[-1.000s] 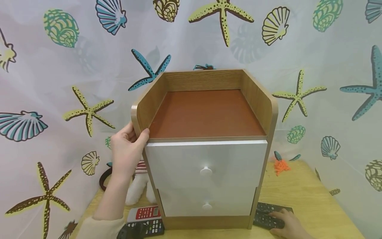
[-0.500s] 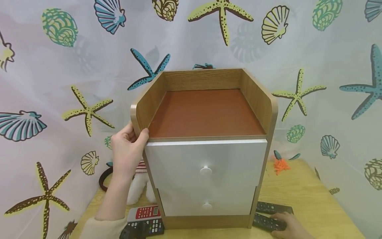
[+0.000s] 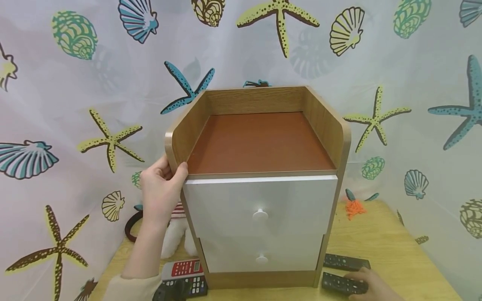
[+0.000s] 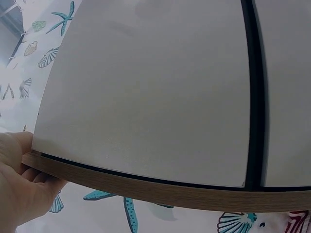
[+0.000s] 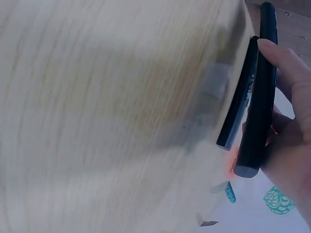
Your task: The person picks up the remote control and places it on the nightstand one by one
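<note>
A small wooden cabinet [image 3: 218, 280] with two white drawers stands on the table, its drawers pushed in. My left hand [image 3: 160, 188] grips the front edge of its left side panel, thumb inside and fingers outside; the left wrist view has this hand [image 4: 24, 179] at the panel's edge. To the right of the cabinet, my right hand [image 3: 370, 287] holds a black remote control [image 3: 339, 283]. In the right wrist view the thumb and fingers pinch this remote [image 5: 261, 107] by its sides. A second black remote [image 3: 346, 262] lies just behind it on the table.
Left of the cabinet are a red-and-white calculator [image 3: 184, 269], a black keypad device [image 3: 196, 286], a plush toy [image 3: 175, 238] and a dark band [image 3: 131, 228]. An orange stringy thing [image 3: 355, 209] lies at the back right. A shell-patterned curtain [image 3: 395, 83] hangs behind.
My right hand has drawn the nearer remote slightly to the right, apart from the cabinet and the other remote. My left hand keeps its grip on the panel.
</note>
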{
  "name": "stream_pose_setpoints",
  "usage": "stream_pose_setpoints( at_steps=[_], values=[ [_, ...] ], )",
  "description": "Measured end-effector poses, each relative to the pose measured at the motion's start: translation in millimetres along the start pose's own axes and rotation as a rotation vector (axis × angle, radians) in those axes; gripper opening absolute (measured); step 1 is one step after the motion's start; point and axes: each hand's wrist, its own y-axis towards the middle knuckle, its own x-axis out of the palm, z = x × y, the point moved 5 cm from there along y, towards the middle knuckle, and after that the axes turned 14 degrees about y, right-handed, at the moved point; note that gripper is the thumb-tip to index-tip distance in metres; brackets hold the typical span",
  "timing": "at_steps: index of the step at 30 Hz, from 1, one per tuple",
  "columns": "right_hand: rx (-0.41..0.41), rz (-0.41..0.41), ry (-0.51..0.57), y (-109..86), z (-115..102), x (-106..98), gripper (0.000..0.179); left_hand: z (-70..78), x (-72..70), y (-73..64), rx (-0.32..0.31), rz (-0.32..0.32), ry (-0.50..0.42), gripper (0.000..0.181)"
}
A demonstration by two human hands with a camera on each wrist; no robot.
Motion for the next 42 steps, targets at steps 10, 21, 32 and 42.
stream_pose_setpoints(
  at_steps=[10, 21, 32, 42],
  values=[
    [-0.222, -0.025, -0.008, -12.0, -34.6, -3.3, 0.043, -0.3, 2.9, -0.1, 0.015, -0.008, -0.009, 0.028],
    [-0.229, 0.008, -0.016, -33.2, -73.2, -19.2, 0.04, -1.5, 1.5, -0.2, 0.019, -0.004, -0.01, 0.027],
    [-0.391, 0.038, -0.081, -57.0, -132.3, -35.5, 0.046, -1.2, 0.3, 0.3, 0.019, -0.006, -0.003, 0.027],
    [-0.38, 0.082, -0.148, -58.0, -200.4, -36.7, 0.049, -1.0, -0.7, 0.4, 0.009, -0.015, 0.019, 0.029]
  ],
)
